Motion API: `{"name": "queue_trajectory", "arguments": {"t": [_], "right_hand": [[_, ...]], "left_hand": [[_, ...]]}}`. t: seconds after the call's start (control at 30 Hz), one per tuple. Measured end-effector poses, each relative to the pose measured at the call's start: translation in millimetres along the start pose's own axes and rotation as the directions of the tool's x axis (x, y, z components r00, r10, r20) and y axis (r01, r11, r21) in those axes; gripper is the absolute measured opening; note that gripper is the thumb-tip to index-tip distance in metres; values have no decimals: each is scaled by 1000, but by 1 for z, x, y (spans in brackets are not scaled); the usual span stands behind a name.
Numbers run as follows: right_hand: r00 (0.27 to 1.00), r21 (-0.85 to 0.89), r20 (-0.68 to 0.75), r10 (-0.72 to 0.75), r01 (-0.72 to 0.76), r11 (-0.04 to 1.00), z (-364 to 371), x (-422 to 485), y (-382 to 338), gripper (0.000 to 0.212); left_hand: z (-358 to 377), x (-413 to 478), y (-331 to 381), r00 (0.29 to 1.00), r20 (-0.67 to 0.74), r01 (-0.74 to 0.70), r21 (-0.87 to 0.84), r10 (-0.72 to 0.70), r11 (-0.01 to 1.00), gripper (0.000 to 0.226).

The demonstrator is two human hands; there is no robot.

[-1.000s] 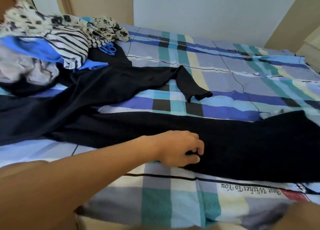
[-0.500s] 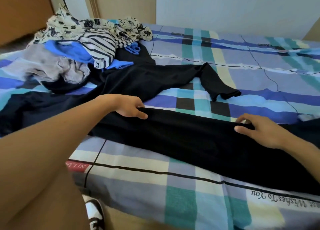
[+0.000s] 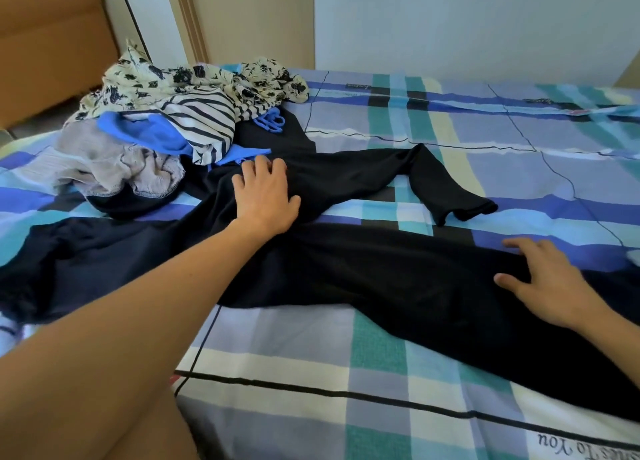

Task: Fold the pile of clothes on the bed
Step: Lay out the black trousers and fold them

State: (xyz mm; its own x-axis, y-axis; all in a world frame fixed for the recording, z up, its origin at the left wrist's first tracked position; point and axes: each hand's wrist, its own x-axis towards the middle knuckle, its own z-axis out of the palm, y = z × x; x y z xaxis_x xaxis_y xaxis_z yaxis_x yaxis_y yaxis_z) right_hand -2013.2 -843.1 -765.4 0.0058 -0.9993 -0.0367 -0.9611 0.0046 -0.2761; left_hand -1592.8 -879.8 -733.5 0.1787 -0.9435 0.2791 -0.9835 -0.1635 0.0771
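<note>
A long black garment (image 3: 398, 283) lies spread across the checked bed sheet (image 3: 311, 359), one sleeve (image 3: 446, 189) bent out to the right. My left hand (image 3: 265, 196) lies flat on its upper part, fingers straight, close to the pile. At the right, my right hand (image 3: 550, 283) presses flat on the garment's far edge with fingers spread. The pile of clothes (image 3: 166, 127) sits at the back left: a floral piece, a striped top, blue fabric and a grey knit.
A wall (image 3: 450, 23) runs behind the bed. At the far left stands a brown piece of furniture (image 3: 48, 44) next to a door frame. Bare sheet shows to the right of the sleeve and along the near edge.
My left hand has moved up from the garment's edge toward the pile and now lies flat. My right hand has opened from a loose grip and spread on the cloth.
</note>
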Motion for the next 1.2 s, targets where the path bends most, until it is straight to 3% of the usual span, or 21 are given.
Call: {"name": "queue_trajectory", "arguments": {"t": [0.1, 0.2, 0.27, 0.33, 0.37, 0.43, 0.5, 0.53, 0.57, 0.63, 0.7, 0.77, 0.83, 0.9, 0.93, 1.0, 1.07, 1.1, 1.13, 1.2], "right_hand": [[1000, 16, 28, 2, -3, 1000, -1, -2, -3, 64], [998, 14, 60, 10, -10, 1000, -4, -3, -6, 66], [997, 27, 73, 16, -18, 999, -6, -3, -8, 66], [996, 54, 82, 20, -24, 998, -8, -3, -8, 65], [996, 66, 85, 16, -22, 998, -9, -3, -8, 64], [996, 86, 91, 9, -17, 996, -10, -3, -10, 64], [995, 111, 98, 13, -24, 994, -12, -4, -11, 63], [995, 120, 101, 18, -30, 992, -12, -5, -11, 64], [994, 123, 104, 19, -32, 992, -13, -5, -12, 64], [994, 130, 110, 17, -31, 991, -15, -7, -12, 65], [993, 151, 114, 9, -27, 988, -17, -8, -11, 65], [993, 162, 119, 6, -25, 986, -18, -9, -11, 64], [993, 170, 122, 4, -25, 985, -19, -8, -11, 64], [992, 172, 123, 4, -25, 985, -20, -8, -11, 63], [992, 171, 126, 5, -26, 985, -20, -8, -11, 63], [992, 172, 127, 5, -27, 985, -20, -8, -12, 63], [993, 182, 119, 12, -33, 983, -20, -7, -13, 63], [994, 186, 110, 14, -35, 982, -20, -7, -13, 63], [995, 187, 99, 16, -35, 982, -19, -6, -14, 63], [998, 186, 63, 10, -22, 982, -19, -6, -18, 64]], "left_hand": [[0, 5, -13, 960, 175, 216, 26, -217, 976, 83], [0, 10, -28, 927, 240, 320, -101, -289, 942, 67], [-9, 12, -28, 946, 195, 307, -280, -259, 910, 45], [-21, 17, -23, 978, 143, 207, -536, -154, 818, 11], [-29, 19, -20, 990, 118, 135, -621, -78, 772, 3], [-37, 21, -15, 996, 86, 41, -688, 25, 724, 11], [-26, 25, -20, 996, 71, 81, -552, -51, 830, 15], [-16, 25, -25, 983, 114, 178, -413, -143, 893, 35], [-7, 22, -32, 952, 196, 289, -310, -236, 906, 58], [3, 19, -44, 897, 317, 399, -274, -309, 875, 86], [0, 21, -45, 905, 307, 388, -308, -296, 869, 78], [-12, 23, -36, 952, 222, 280, -361, -210, 889, 47], [-27, 24, -23, 990, 112, 124, -454, -82, 882, 28], [-49, 17, -8, 985, 96, -59, -603, 146, 796, 25], [-59, 13, -4, 942, 146, -124, -683, 301, 720, 20], [-74, 0, 5, 747, 353, -125, -758, 564, 640, 15], [-75, -12, 10, 554, 607, -87, -638, 569, 765, 34], [-70, -17, 13, 537, 682, -96, -535, 496, 839, 45], [-66, -22, 18, 568, 710, -112, -434, 416, 894, 55], [-47, -26, 33, 713, 646, -79, -313, 273, 946, 76]]}}
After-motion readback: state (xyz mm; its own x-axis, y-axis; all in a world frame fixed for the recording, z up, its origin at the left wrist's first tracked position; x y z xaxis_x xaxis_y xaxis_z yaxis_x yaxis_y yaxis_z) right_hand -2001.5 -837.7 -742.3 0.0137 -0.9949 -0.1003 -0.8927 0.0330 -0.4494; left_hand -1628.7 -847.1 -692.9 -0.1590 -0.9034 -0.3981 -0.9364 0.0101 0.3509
